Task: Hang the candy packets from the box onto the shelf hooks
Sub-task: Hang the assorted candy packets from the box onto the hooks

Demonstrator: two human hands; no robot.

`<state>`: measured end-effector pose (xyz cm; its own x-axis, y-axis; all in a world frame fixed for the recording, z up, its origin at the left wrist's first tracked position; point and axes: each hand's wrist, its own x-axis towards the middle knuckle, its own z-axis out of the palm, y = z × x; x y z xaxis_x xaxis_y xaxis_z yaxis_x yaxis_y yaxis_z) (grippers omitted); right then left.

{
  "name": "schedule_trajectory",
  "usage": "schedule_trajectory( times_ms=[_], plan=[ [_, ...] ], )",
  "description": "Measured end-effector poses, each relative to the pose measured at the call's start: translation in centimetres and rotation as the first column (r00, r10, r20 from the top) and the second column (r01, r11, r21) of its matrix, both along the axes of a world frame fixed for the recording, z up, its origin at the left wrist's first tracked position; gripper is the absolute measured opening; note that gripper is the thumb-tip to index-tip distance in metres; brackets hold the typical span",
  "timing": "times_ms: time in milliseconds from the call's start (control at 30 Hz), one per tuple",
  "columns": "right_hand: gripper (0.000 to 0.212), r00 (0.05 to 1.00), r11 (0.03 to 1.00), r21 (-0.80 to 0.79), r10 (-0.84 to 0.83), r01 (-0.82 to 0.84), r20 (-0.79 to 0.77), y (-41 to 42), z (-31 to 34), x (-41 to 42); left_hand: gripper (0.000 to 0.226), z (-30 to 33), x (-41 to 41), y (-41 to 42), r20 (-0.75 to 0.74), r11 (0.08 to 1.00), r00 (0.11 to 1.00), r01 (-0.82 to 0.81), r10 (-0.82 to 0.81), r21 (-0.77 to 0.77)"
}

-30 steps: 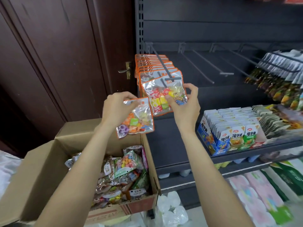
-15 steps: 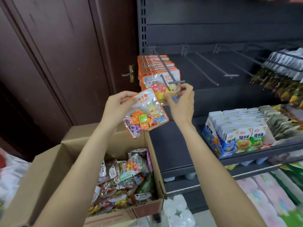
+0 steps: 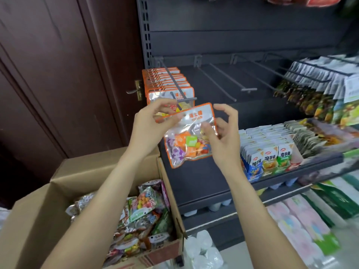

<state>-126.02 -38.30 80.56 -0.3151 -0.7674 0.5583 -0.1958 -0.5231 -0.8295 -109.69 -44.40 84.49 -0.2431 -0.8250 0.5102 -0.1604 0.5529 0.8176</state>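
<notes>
An orange-rimmed clear candy packet [image 3: 186,140] hangs in the air just below the tip of the leftmost shelf hook [image 3: 181,96]. My left hand [image 3: 153,123] pinches its upper left corner. My right hand [image 3: 223,131] pinches its right side with thumb and fingers, the other fingers curled above. Several matching orange packets [image 3: 165,80] hang in a row on that hook behind my hands. The open cardboard box [image 3: 58,193] at the lower left holds several mixed candy packets [image 3: 143,216].
Two bare hooks [image 3: 229,80] stick out to the right of the loaded one. Further right hang dark snack packets [image 3: 314,90]. A lower shelf carries boxed snacks [image 3: 270,158]. A dark wooden door [image 3: 58,65] with a brass handle stands at the left.
The packet has risen and turned upright toward the hook's tip. My right hand left the hanging packets and took hold of this packet's right side.
</notes>
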Motion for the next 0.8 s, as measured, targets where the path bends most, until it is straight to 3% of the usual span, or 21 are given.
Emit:
schedule_trajectory(
  times_ms=[100, 233, 400, 500, 667, 800],
  plan=[
    [0.029, 0.998, 0.998, -0.017, -0.060, 0.059, -0.021, -1.3, 0.0, -0.4, 0.026, -0.4, 0.5, 0.2, -0.032, 0.998, 0.999, -0.040, 0.038, -0.058],
    [0.031, 0.990, 0.997, -0.003, -0.083, 0.083, -0.117, -2.6, -0.2, 0.2, 0.026, -1.2, 1.3, 0.6, 0.039, 0.983, 0.994, -0.095, 0.102, -0.158],
    [0.031, 0.986, 0.996, 0.008, -0.087, 0.089, -0.141, -3.1, -0.7, 0.8, 0.035, -2.1, 1.4, 0.5, 0.082, 0.985, 0.988, -0.121, 0.132, -0.124],
    [0.031, 0.958, 0.987, 0.006, -0.154, 0.161, -0.241, -3.7, -0.4, 0.7, 0.050, -2.0, 1.0, -0.4, 0.130, 0.982, 0.978, -0.145, 0.160, -0.118],
    [0.044, 0.732, 0.941, 0.019, -0.251, 0.339, -0.633, -7.1, -0.1, 0.3, 0.073, -1.7, 0.0, -3.5, 0.263, 0.964, 0.932, -0.218, 0.251, -0.150],
    [0.051, 0.585, 0.888, -0.004, -0.306, 0.460, -0.751, -9.1, 0.6, 0.5, 0.077, -1.7, -0.7, -5.6, 0.308, 0.942, 0.895, -0.273, 0.323, -0.195]
  ],
)
